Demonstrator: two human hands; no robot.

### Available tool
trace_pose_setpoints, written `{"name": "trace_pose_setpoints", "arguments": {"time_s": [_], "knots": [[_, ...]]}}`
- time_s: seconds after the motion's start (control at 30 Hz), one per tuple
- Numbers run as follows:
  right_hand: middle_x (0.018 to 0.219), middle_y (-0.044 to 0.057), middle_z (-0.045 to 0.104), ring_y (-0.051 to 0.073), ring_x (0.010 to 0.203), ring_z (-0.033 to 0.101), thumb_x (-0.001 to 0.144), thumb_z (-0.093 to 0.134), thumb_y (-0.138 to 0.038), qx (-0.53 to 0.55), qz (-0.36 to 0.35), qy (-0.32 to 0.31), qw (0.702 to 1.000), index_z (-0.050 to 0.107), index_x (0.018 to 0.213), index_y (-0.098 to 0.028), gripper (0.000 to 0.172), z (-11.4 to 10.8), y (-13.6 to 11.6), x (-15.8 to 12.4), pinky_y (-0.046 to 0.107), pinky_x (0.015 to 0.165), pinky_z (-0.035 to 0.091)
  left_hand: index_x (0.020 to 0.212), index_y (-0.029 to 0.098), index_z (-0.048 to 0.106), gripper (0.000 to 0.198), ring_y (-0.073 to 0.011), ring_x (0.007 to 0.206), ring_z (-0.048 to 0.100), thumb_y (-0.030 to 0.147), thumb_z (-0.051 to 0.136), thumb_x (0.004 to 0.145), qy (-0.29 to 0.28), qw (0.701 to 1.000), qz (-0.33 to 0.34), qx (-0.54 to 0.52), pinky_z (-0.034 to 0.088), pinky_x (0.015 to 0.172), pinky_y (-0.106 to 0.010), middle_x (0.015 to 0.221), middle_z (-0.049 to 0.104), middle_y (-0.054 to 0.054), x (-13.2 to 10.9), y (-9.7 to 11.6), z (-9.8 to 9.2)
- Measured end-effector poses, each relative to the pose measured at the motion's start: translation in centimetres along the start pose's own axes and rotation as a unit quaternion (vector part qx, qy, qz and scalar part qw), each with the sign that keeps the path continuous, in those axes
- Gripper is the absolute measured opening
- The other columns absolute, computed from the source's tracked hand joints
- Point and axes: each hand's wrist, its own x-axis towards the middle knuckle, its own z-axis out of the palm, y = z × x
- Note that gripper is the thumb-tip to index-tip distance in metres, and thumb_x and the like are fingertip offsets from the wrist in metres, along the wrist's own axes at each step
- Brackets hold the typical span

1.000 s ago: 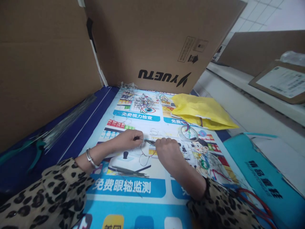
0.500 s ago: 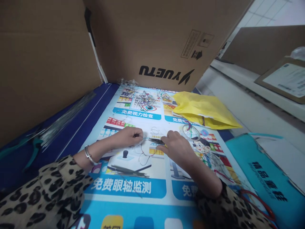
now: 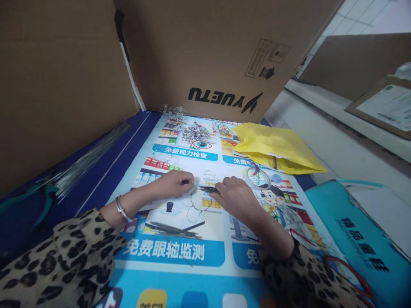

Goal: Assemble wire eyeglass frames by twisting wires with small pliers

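Near the middle of the poster-covered table, my left hand is closed in a pinch on a thin wire, which hangs below in fine loops. My right hand grips small dark-nosed pliers by the handles, which are mostly hidden in the palm. The pliers' tips point left and sit close to the wire at my left fingertips; whether they touch it I cannot tell. Below both hands lies a bundle of short dark wire pieces.
Tangled wire pieces lie toward the back, before a cardboard box. A yellow bag and a clear ring-shaped spool are at right, beside a teal bag. Long wires and teal-handled pliers lie at left.
The pliers in my right hand have shifted slightly left, nearer my left fingertips, and their jaws look closer together. My left hand keeps its pinch almost in place.
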Motion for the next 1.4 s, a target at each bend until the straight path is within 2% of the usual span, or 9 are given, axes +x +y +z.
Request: {"name": "trace_pose_setpoints", "arguments": {"time_s": [0.3, 0.67, 1.1, 1.4], "knots": [[0.082, 0.006, 0.060, 0.018, 0.081, 0.052, 0.089, 0.040, -0.041, 0.018, -0.013, -0.002, 1.000, 0.061, 0.089, -0.019, 0.031, 0.2, 0.1, 0.2, 0.028, 0.069, 0.030, 0.068, 0.017, 0.054, 0.012, -0.0105, 0.059, 0.044, 0.021, 0.045, 0.074, 0.041, 0.997, 0.019, 0.067, 0.026, 0.054, -0.021, 0.062, 0.052, 0.002, 0.1, 0.1, 0.4], [0.079, 0.007, 0.060, 0.018, 0.078, 0.051, 0.090, 0.039, -0.039, 0.013, -0.037, 0.014, 0.999, 0.061, 0.084, -0.018, 0.031, 0.6, -0.1, 0.5, 0.028, 0.067, 0.029, 0.066, 0.016, 0.051, 0.016, -0.0115, 0.061, 0.045, 0.021, 0.041, 0.078, 0.062, 0.990, 0.040, 0.121, 0.028, 0.055, -0.022, 0.065, 0.053, 0.000, 0.2, 0.4, 0.7], [0.079, 0.007, 0.062, 0.019, 0.076, 0.055, 0.090, 0.038, -0.039, 0.004, -0.040, -0.005, 0.999, 0.058, 0.084, -0.018, 0.030, 0.7, -0.5, 0.6, 0.028, 0.062, 0.029, 0.069, 0.017, 0.052, 0.016, -0.0113, 0.062, 0.046, 0.020, 0.041, 0.079, 0.073, 0.987, 0.056, 0.131, 0.030, 0.056, -0.022, 0.067, 0.054, 0.000, 0.2, 0.1, 0.9], [0.076, 0.007, 0.061, 0.020, 0.071, 0.055, 0.091, 0.035, -0.039, -0.005, -0.042, 0.011, 0.999, 0.056, 0.083, -0.018, 0.031, 1.1, -0.7, 0.4, 0.028, 0.056, 0.026, 0.068, 0.017, 0.051, 0.014, -0.0108, 0.061, 0.045, 0.019, 0.041, 0.078, 0.078, 0.987, 0.061, 0.129, 0.029, 0.056, -0.022, 0.067, 0.053, 0.001, 0.2, 0.0, 0.9]]}}
